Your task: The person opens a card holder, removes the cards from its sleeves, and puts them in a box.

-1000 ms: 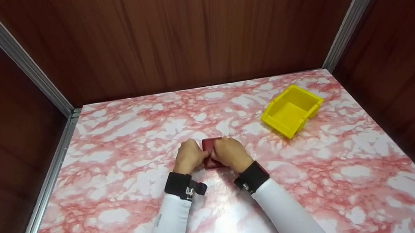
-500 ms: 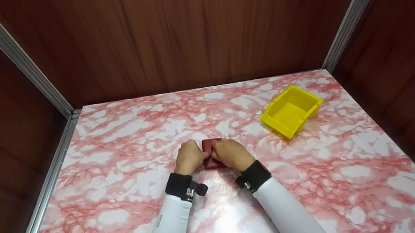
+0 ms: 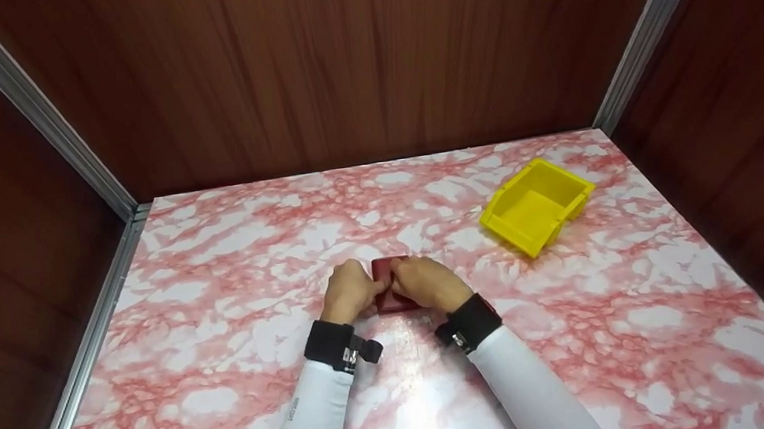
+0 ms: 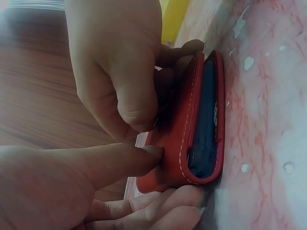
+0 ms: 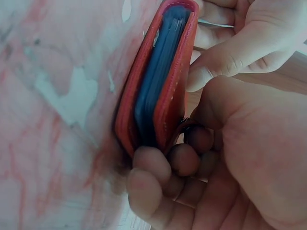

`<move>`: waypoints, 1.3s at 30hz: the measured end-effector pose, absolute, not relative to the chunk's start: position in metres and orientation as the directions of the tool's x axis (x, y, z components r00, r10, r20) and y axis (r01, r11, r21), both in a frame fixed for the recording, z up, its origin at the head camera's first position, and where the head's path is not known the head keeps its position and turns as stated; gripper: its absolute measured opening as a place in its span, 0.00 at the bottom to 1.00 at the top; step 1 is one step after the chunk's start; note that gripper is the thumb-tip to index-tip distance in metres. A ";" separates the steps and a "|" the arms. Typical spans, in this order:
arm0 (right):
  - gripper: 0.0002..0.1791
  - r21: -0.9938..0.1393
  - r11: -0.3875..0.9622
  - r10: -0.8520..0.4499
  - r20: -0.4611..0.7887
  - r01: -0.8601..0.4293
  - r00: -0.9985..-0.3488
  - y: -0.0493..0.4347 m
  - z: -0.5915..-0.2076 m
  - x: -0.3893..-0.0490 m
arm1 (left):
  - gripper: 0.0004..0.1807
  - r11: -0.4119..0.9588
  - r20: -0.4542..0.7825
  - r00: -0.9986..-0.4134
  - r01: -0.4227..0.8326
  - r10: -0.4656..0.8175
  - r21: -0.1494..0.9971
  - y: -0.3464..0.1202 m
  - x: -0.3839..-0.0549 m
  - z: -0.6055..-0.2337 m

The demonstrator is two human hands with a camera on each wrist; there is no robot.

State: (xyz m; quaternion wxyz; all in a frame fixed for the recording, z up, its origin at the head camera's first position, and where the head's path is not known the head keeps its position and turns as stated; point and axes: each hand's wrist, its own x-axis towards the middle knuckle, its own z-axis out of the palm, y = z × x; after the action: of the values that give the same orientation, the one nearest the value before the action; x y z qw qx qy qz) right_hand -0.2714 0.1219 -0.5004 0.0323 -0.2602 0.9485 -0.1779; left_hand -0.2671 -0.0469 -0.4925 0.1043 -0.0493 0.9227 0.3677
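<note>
A red leather card holder (image 3: 394, 303) with pale stitching lies on the table under both hands. In the left wrist view it is folded, with dark clear-looking sleeves (image 4: 207, 115) between its covers. My left hand (image 3: 349, 290) grips the folded spine side, its thumb (image 4: 153, 154) on the upper cover and its fingers along the spine near the tabletop. My right hand (image 3: 431, 285) holds the opposite edge, where the covers part slightly. Its curled fingertips (image 5: 152, 165) touch that edge in the right wrist view. What its thumb and forefinger pinch on the upper cover is mostly hidden.
Behind and to the right of the hands stands a yellow plastic bin (image 3: 537, 208). The red-and-white marbled tabletop (image 3: 229, 366) is enclosed by dark wood panels (image 3: 341, 66) at the back and sides, with metal strips at the corners.
The right hand and wrist have shifted very slightly to the right. The left hand and the card holder stay in nearly the same place.
</note>
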 end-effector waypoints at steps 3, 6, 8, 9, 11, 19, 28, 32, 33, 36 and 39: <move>0.08 -0.366 0.800 -0.508 0.006 -0.474 -0.861 0.124 -0.499 -0.271 | 0.16 0.729 -0.224 -0.974 -0.164 -0.015 0.665 -0.046 -0.265 -0.492; 0.08 -0.378 0.798 -0.510 -0.009 -0.469 -0.860 0.125 -0.498 -0.271 | 0.16 0.732 -0.216 -0.976 -0.154 -0.010 0.663 -0.046 -0.266 -0.493; 0.08 -0.378 0.798 -0.512 -0.016 -0.469 -0.859 0.126 -0.498 -0.272 | 0.17 0.733 -0.216 -0.976 -0.152 -0.007 0.663 -0.047 -0.266 -0.494; 0.08 -0.377 0.799 -0.513 -0.018 -0.469 -0.858 0.126 -0.497 -0.272 | 0.16 0.731 -0.222 -0.975 -0.155 -0.005 0.665 -0.047 -0.267 -0.494; 0.09 -0.374 0.797 -0.519 -0.021 -0.475 -0.854 0.126 -0.497 -0.272 | 0.16 0.718 -0.234 -0.972 -0.162 0.002 0.677 -0.048 -0.268 -0.494; 0.10 -0.385 0.786 -0.539 -0.043 -0.484 -0.841 0.129 -0.496 -0.274 | 0.16 0.721 -0.229 -0.973 -0.142 0.023 0.678 -0.050 -0.277 -0.509; 0.09 -0.406 0.780 -0.547 -0.074 -0.476 -0.834 0.131 -0.494 -0.275 | 0.17 0.716 -0.223 -0.975 -0.136 0.028 0.685 -0.049 -0.269 -0.498; 0.10 -0.415 0.778 -0.553 -0.092 -0.472 -0.828 0.133 -0.493 -0.275 | 0.16 0.720 -0.231 -0.973 -0.146 0.021 0.678 -0.047 -0.265 -0.493; 0.10 -0.419 0.777 -0.554 -0.098 -0.470 -0.827 0.135 -0.492 -0.276 | 0.16 0.720 -0.234 -0.972 -0.149 0.020 0.678 -0.047 -0.265 -0.492; 0.11 -0.430 0.777 -0.552 -0.115 -0.460 -0.826 0.141 -0.490 -0.278 | 0.16 0.720 -0.241 -0.970 -0.156 0.015 0.676 -0.046 -0.265 -0.492; 0.12 -0.451 0.779 -0.543 -0.136 -0.436 -0.829 0.149 -0.488 -0.280 | 0.16 0.714 -0.247 -0.969 -0.167 0.009 0.680 -0.046 -0.264 -0.492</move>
State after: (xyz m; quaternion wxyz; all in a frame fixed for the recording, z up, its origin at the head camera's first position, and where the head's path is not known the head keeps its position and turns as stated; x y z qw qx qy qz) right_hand -0.2804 0.1495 -0.4881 0.1301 -0.2621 0.9340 -0.2050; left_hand -0.2643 -0.0459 -0.4921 0.1169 -0.0430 0.9183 0.3759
